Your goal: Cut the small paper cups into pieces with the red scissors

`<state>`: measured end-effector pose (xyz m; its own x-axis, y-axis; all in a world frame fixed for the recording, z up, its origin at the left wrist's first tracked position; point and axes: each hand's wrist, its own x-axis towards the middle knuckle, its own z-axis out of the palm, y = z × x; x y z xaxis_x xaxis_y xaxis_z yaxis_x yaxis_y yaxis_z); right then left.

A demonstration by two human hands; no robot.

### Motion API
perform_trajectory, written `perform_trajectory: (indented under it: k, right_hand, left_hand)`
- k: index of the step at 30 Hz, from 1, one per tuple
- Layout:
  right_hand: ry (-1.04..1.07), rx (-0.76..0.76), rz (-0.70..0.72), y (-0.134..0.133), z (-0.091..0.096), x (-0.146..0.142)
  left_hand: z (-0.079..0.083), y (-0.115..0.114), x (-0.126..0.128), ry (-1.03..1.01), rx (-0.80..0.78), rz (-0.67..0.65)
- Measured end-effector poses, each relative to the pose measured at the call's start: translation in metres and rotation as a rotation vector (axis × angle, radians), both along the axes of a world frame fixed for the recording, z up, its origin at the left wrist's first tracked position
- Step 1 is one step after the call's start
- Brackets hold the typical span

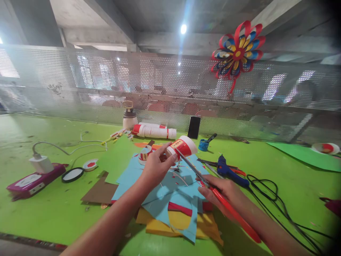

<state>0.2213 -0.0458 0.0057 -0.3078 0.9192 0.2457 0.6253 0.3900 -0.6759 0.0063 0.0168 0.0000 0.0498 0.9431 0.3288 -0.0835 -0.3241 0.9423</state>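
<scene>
My left hand (157, 164) grips a red and white paper cup (185, 146) tipped on its side above the table. In my right hand (222, 190) is a pair of scissors (229, 209) with red handles. Their blades point up and left and meet the cup's side; whether they cut into it I cannot tell. Below lie sheets of light blue paper (160, 199) scattered with small scraps. A second, cut paper cup (145, 154) stands on the paper just behind my left hand.
A blue glue gun (231, 172) with a looping black cord lies at right. Behind are a stack of paper cups (153, 131), a phone (194, 127), a spray bottle (129, 119) and a blue jar (203, 145). At left sits a purple power strip (37, 181). A perforated metal panel (165, 78) closes the back.
</scene>
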Motion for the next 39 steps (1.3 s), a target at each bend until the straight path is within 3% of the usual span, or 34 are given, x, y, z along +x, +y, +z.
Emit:
perform_trajectory:
  k: [5, 12, 18, 25, 35, 39]
  right_hand:
    - [-0.067, -0.015, 0.0, 0.0, 0.002, 0.003]
    - [-0.066, 0.015, 0.016, -0.002, 0.002, 0.002]
    - [-0.13, 0.001, 0.042, 0.007, -0.003, 0.006]
    - [-0.13, -0.038, 0.046, 0.011, -0.004, 0.006]
    - [-0.056, -0.013, -0.015, 0.006, -0.008, 0.001]
    - [-0.05, 0.004, -0.015, 0.006, -0.008, 0.001]
  left_hand:
    - [0.003, -0.002, 0.0, -0.008, -0.033, -0.02]
    - [0.016, -0.008, -0.003, -0.291, -0.179, -0.167]
    - [0.014, -0.005, -0.004, -0.232, -0.151, -0.14]
    - [0.007, -0.003, -0.002, -0.013, -0.041, -0.049]
    - [0.008, -0.006, 0.001, -0.036, -0.007, -0.043]
    - [0.007, -0.004, -0.002, -0.111, -0.078, -0.086]
